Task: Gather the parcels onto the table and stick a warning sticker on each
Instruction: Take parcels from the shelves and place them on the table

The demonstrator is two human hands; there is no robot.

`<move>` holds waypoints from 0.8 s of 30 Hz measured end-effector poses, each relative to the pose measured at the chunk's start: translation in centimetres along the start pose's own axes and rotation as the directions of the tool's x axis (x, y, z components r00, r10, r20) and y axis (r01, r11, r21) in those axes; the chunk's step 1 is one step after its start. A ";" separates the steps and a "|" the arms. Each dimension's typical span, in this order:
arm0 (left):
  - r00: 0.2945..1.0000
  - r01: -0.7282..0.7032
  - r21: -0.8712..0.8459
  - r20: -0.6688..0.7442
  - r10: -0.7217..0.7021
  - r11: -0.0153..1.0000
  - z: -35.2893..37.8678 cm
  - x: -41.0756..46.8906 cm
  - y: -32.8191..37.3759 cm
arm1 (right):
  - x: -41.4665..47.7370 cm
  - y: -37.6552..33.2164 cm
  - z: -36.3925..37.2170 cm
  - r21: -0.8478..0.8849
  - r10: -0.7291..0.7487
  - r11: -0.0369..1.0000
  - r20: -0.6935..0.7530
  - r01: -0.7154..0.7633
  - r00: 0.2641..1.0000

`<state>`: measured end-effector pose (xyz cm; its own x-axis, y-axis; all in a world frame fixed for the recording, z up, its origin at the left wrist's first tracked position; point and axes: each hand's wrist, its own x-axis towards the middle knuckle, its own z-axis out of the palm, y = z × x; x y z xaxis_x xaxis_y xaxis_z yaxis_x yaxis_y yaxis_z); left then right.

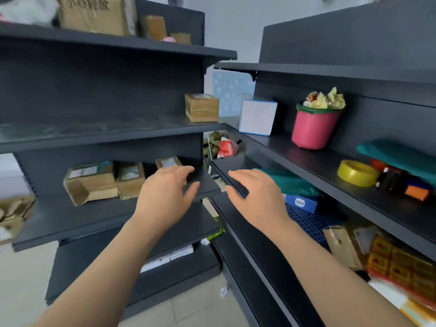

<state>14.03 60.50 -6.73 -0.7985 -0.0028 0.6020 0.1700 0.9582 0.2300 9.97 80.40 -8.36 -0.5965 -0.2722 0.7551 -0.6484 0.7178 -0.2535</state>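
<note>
The large brown cardboard box is showing dark printed Chinese characters (too blurred to read for certain).

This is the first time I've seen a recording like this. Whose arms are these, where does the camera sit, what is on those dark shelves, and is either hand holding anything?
There is no machine here. A person works bare-handed, and one wide-angle camera on their head looks forward and down, so the arms enter from the bottom. The left hand and right hand are both open, holding nothing. The left one reaches toward a dark shelf where three cardboard parcels stand in a row: a large parcel, a middle parcel, and a small parcel just past the left hand. Whether the hand touches it I cannot tell. One shelf up stands another cardboard box. The unit on the right carries a white box, a pink bucket and a yellow tape roll.
</note>
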 end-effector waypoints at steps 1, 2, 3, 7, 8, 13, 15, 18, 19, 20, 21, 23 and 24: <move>1.000 0.016 0.003 -0.007 -0.016 1.000 0.5 1.3 -0.6 | 1.3 0.8 0.9 0.010 -0.004 1.000 0.005 0.004 1.000; 1.000 0.029 0.006 -0.010 -0.029 1.000 1.1 2.6 -1.2 | 2.7 1.6 1.8 0.015 -0.014 1.000 0.005 0.014 1.000; 0.999 0.041 0.011 -0.011 -0.041 0.999 1.7 3.8 -1.7 | 4.0 2.5 2.7 0.016 -0.028 0.999 0.007 0.028 1.000; 0.993 0.111 0.009 -0.037 -0.110 0.994 4.3 8.8 -4.2 | 9.2 5.6 6.7 0.022 -0.067 0.998 0.028 0.066 0.997; 0.991 0.130 0.002 -0.037 -0.130 0.992 5.0 10.0 -4.7 | 10.3 6.3 7.7 0.027 -0.069 0.997 0.040 0.068 0.997; 0.989 0.146 0.007 -0.034 -0.145 0.989 8.2 15.8 -8.0 | 15.1 9.0 13.1 0.034 -0.063 0.998 0.074 0.061 0.995; 0.989 0.143 0.001 -0.049 -0.143 0.990 9.4 18.3 -9.5 | 17.2 9.9 15.1 0.029 -0.054 0.998 0.065 0.052 0.996; 0.991 0.123 -0.021 -0.053 -0.124 0.992 10.9 21.9 -12.0 | 20.3 11.2 17.7 0.016 -0.032 0.999 0.048 0.031 0.998; 0.993 0.107 -0.026 -0.049 -0.108 0.994 11.4 23.2 -12.9 | 21.4 11.5 18.4 0.015 -0.017 1.000 0.040 0.017 0.999; 0.995 0.090 -0.031 -0.044 -0.091 0.995 11.8 24.5 -13.8 | 22.5 11.9 19.2 0.015 0.004 1.000 0.034 -0.005 0.999; 0.996 0.072 -0.034 -0.039 -0.074 0.997 12.1 25.9 -14.6 | 23.6 12.2 19.8 0.014 0.026 1.000 0.030 -0.027 0.999; 0.999 0.036 -0.038 -0.031 -0.037 0.999 12.8 28.7 -16.2 | 25.9 12.9 21.0 -0.001 0.056 0.998 0.026 -0.056 0.998; 1.000 0.015 -0.039 -0.025 -0.016 0.999 13.2 30.0 -16.9 | 26.9 13.3 21.5 -0.014 0.067 0.998 0.020 -0.067 0.998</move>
<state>-20.42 48.00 -2.60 -0.7866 -0.0255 0.6170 0.1801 0.9462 0.2687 -24.89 68.80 -4.40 -0.6480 -0.2366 0.7240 -0.6005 0.7434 -0.2945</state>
